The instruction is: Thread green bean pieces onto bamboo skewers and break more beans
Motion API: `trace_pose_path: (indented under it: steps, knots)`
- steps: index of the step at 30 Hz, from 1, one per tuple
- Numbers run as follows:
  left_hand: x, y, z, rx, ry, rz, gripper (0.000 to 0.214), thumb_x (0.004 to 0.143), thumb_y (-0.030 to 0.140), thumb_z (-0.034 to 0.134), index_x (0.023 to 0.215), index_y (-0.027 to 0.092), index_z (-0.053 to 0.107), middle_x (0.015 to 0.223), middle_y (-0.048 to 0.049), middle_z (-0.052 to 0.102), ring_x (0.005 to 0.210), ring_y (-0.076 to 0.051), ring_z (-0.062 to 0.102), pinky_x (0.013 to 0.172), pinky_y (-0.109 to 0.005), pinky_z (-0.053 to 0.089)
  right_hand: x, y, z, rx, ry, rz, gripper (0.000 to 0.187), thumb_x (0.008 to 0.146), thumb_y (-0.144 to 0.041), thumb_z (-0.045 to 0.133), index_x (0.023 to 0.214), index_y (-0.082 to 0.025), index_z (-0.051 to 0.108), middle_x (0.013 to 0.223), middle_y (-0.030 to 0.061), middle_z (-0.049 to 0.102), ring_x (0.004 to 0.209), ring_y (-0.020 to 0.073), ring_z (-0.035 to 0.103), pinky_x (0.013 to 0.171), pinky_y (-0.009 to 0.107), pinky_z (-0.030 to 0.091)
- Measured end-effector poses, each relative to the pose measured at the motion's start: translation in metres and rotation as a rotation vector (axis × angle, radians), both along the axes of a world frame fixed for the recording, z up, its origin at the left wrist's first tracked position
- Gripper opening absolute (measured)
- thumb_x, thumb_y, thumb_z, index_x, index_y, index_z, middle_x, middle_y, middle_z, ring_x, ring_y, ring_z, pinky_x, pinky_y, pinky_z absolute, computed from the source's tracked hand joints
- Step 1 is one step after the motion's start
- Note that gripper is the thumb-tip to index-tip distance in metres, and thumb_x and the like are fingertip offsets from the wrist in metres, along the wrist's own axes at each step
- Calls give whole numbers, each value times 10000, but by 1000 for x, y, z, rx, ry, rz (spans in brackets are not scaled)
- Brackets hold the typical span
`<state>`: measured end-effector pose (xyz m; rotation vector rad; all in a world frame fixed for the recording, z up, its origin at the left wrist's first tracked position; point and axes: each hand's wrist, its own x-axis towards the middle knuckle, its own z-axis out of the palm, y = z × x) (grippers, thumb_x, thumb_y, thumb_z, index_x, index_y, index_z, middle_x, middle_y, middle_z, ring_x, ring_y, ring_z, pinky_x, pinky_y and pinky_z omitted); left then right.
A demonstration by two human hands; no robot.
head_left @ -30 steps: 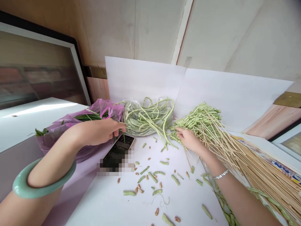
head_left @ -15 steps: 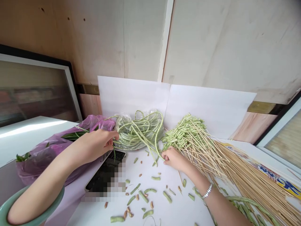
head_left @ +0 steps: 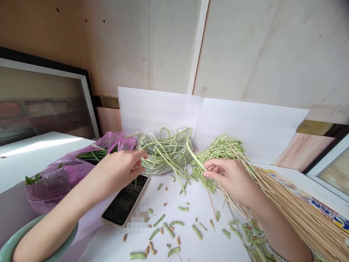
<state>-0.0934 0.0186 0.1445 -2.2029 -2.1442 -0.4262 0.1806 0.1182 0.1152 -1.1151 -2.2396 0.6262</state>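
the right hand pinches a long bean between pressed fingers over the skewered beans (a hard tug could drag the tangle loose); the left hand curls, fingers apart, beside the clear bag.

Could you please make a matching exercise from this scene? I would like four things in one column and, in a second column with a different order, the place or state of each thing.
Things:
1. smartphone
2. purple plastic bag
3. clear plastic bag
4. wooden skewers

Places or states:
A. holds long green beans
B. lies flat on the white tabletop, near the left hand
C. form a pale bundle threaded with green bean pieces
D. holds narrow dark green leaves

Pairs: 1-B, 2-D, 3-A, 4-C
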Motion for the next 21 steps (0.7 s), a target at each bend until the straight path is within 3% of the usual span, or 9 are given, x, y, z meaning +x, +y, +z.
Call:
trace_pose_path:
  steps: [4, 10, 14, 18, 21]
  knots:
    - [23, -5, -13, -47, -262, -205, 152, 889, 296, 568, 947, 183, 651, 819, -25, 708, 725, -193, 648, 657, -269, 424, -11, -22, 2, -119, 148, 65, 49, 753, -269, 663, 764, -221, 670, 726, -4, 678, 694, 172, 614, 654, 293, 480]
    - [45, -10, -31, -152, -624, -413, 296, 887, 433, 584, 1021, 174, 630, 874, -32, 699, 736, -158, 629, 572, -219, 443, -30, -42, -3, -399, 346, 206, 226, 739, -338, 742, 709, -212, 557, 618, -50, 601, 562, 124, 602, 547, 240, 497]
    - [50, -15, -34, -177, -705, -457, 267, 888, 421, 596, 977, 176, 654, 887, -30, 698, 761, -148, 614, 567, -199, 427, -37, -48, -6, -544, 589, 247, 263, 671, -282, 841, 706, -192, 596, 633, -54, 612, 608, 98, 611, 588, 196, 485]
    - [54, -17, -39, -170, -675, -502, 188, 885, 349, 612, 898, 165, 644, 826, -18, 677, 731, -141, 581, 621, -210, 418, -43, -51, -14, -547, 648, 287, 241, 697, -275, 836, 717, -185, 614, 674, -31, 652, 672, 106, 614, 651, 204, 472]
    - [57, -17, -44, -107, -630, -498, 193, 929, 276, 519, 772, 171, 559, 698, 18, 582, 641, -113, 508, 604, -208, 377, -48, -51, -20, -568, 677, 288, 240, 730, -294, 812, 736, -188, 597, 693, -31, 650, 679, 110, 607, 645, 210, 464]
